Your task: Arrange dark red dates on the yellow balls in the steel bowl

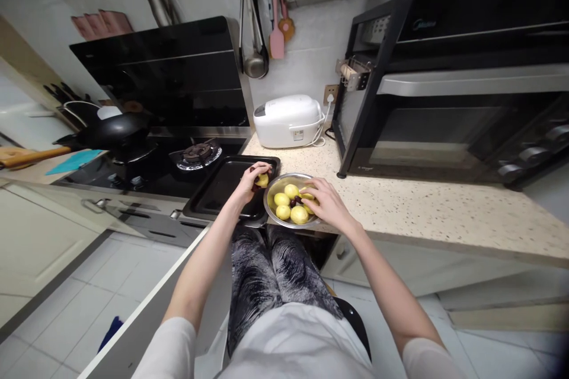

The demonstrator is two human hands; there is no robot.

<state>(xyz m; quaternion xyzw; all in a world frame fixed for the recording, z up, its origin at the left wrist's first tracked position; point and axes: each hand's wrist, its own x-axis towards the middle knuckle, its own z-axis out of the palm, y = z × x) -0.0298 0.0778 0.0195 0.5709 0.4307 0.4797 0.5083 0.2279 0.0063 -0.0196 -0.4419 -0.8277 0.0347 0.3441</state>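
A round metal bowl [269, 211] holds several smooth yellow balls [283, 212] and a few small dark purple balls [293, 203]; I cannot tell what they are made of. My right hand [326, 201] reaches in over the bowl's right side, fingers curled about a yellow ball that they partly cover. To the left of the bowl, my left hand [253, 180] is closed around another yellow ball [262, 180], with something dark beside it. That hand is above a black baking tray [222, 189], which touches or nearly touches the bowl.
The tray lies partly over the gas stove [198, 153], where a black wok [118, 130] stands farther left. Behind the bowl is a white rice cooker [288, 121], plugged in. An oven [427, 136] stands on the speckled counter [400, 207] at right. An open drawer front [146, 308] juts out.
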